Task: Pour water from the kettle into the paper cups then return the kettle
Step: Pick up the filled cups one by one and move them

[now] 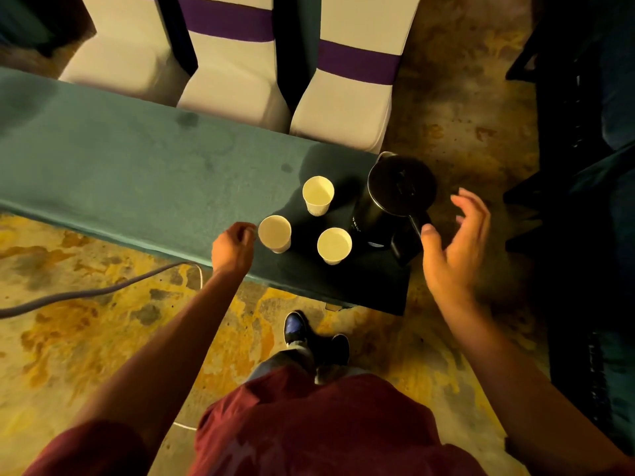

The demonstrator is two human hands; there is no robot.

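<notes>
Head view: right hand [453, 242] spread beside kettle [395, 201] handle; left hand [233, 249] pinches nine-o'clock cup [275, 233], risking tipping

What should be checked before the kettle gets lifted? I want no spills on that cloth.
1. Kettle upright on the table: ok.
2. Kettle lid closed: ok.
3. Right hand around the kettle handle: not ok, it is open beside it.
4. Three paper cups upright, mouths up: ok.
5. Left hand steadying the left paper cup: cannot tell, fingers at its rim, contact unclear.
6. Cups empty: cannot tell.
</notes>
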